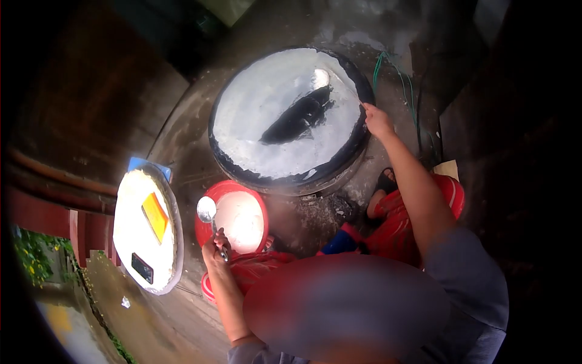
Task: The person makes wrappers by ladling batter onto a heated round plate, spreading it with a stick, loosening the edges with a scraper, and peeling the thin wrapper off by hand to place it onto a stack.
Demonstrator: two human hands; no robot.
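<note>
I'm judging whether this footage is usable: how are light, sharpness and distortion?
Head view: wide-lens curvature with dark corners; glare washing out the white disc and the contents of the red bowl; a smooth blur over the lower middle; deep shadow at right. Both hands remain discernible.

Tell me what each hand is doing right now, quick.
Left hand: closed on the handle of a ladle.
Right hand: closed on a thin handle reaching over the round griddle.
</note>
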